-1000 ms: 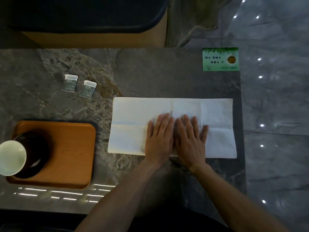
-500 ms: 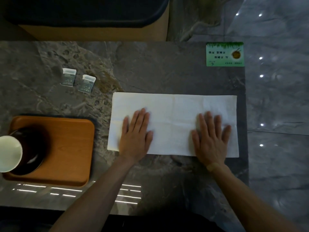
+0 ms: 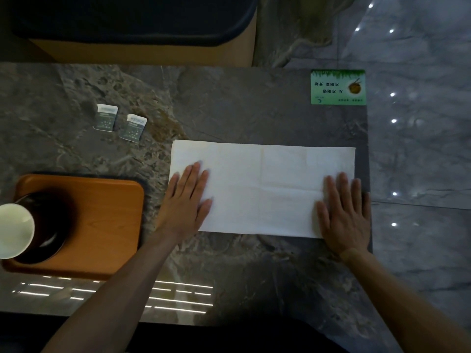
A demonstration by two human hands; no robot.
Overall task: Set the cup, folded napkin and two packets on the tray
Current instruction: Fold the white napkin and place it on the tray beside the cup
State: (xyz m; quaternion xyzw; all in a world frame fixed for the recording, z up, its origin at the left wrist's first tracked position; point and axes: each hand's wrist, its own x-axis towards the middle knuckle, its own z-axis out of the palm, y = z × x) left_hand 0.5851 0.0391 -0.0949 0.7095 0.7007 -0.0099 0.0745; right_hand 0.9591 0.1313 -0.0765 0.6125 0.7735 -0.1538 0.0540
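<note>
From the head camera, a white napkin (image 3: 262, 188) lies flat and long on the grey stone table (image 3: 229, 103). The left hand (image 3: 187, 202) lies flat on its left end, fingers straight. The right hand (image 3: 344, 212) lies flat on its right end, fingers straight too. Neither hand grips anything. The orange tray (image 3: 102, 225) sits to the left, just beside the napkin. A white cup (image 3: 14, 230) stands on a dark saucer (image 3: 48, 225) on the tray. Two small packets (image 3: 105, 117) (image 3: 133, 127) lie side by side on the table, past the tray. A green card (image 3: 338, 87) lies at the far right corner.
</note>
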